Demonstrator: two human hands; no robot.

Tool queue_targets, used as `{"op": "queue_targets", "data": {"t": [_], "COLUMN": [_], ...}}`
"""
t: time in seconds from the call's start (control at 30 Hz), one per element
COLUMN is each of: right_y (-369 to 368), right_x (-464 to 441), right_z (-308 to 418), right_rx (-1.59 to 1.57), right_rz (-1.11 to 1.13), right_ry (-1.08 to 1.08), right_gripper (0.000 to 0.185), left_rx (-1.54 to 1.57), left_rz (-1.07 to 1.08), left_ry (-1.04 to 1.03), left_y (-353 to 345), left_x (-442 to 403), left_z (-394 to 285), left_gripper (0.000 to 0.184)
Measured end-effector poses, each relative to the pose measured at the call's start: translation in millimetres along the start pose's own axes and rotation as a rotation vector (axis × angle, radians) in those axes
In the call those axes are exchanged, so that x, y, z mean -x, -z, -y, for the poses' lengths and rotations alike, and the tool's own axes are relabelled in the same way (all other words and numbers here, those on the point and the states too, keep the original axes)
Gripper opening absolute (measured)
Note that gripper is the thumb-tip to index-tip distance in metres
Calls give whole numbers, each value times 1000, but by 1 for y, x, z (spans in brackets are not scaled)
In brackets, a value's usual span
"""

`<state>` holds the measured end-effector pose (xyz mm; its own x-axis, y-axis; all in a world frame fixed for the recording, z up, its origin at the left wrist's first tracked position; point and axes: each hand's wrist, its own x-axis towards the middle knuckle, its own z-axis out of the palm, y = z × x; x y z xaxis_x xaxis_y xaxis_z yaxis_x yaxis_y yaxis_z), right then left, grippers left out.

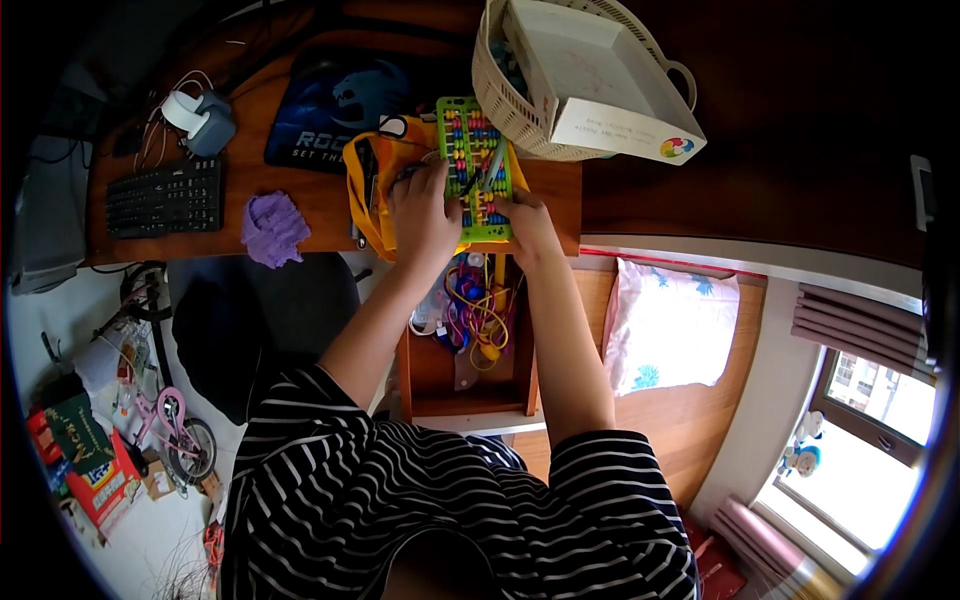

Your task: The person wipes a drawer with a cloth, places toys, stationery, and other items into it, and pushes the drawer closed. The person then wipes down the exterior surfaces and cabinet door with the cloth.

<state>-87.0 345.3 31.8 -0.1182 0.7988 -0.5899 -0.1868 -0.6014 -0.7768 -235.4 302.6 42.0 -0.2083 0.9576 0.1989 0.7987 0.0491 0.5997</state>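
Note:
A green-framed abacus (474,222) with rows of coloured beads lies over a yellow bag (376,232) at the desk's front edge. My left hand (424,218) is closed at the abacus's left side, its thumb against the frame; its fingertips are partly hidden. On the opposite side, my right hand (532,228) grips the lower right edge, thumb on top and the other fingers out of sight. A slim grey item (495,165) and a small dark one lie across the beads; I cannot tell what they are.
Below the desk edge, an open drawer (467,408) holds tangled cords (482,305). A white basket (512,115) carrying a shallow box (590,55) stands behind. Leftward are a mouse pad (310,110), a purple cloth (273,228) and a keyboard (165,197). A chair (300,300) is below.

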Motion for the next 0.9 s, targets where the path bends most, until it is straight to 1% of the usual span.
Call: {"op": "queue_targets", "data": {"t": [0.07,0.13,0.23,0.27,0.3,0.33,0.37,0.47,0.5,0.53,0.63,0.7,0.8,0.83,0.87,0.9], "right_y": [1,4,14,16,17,17,20,29,32,35,48,59,66,60,57,52], "right_x": [20,43,73,85,98,112,124,158,169,179,192,188,171,167,163,158], "right_z": [-1,-6,-33,-41,-46,-52,-59,-80,-85,-90,-119,-153,-203,-208,-211,-215], "right_rx": [-30,-88,-41,-32,-111,-96,-96,-88,-71,-55,-72,-60,-60,-77,-20,26], "right_rz": [16,49,33,22,62,40,29,-3,-19,-35,-62,-82,-131,-137,-139,-150], "right_ry": [-6,-20,-4,0,-30,-10,-35,-67,-71,-74,-99,-95,-126,-143,-175,-156], "right_gripper": [25,23,22,22,24,24,25,29,30,31,32,33,37,38,42,45], "left_rx": [21,58,111,162,211,261,316,420,398,448,491,549,566,548,458,439], "left_rz": [40,30,50,63,78,93,145,230,270,292,406,466,524,535,478,492], "left_ry": [21,-32,-57,-59,-61,-62,-4,67,21,17,95,149,317,344,365,429], "left_y": [14,20,31,33,36,38,35,50,51,50,44,32,-16,-22,-29,-39], "left_x": [15,36,71,82,94,107,125,166,177,188,215,229,255,251,251,252], "left_z": [-9,-10,-18,-19,-19,-19,-18,-33,-31,-30,-24,-14,25,31,33,40], "left_gripper": [51,57,64,64,64,64,65,65,64,62,57,56,55,56,54,55]}}
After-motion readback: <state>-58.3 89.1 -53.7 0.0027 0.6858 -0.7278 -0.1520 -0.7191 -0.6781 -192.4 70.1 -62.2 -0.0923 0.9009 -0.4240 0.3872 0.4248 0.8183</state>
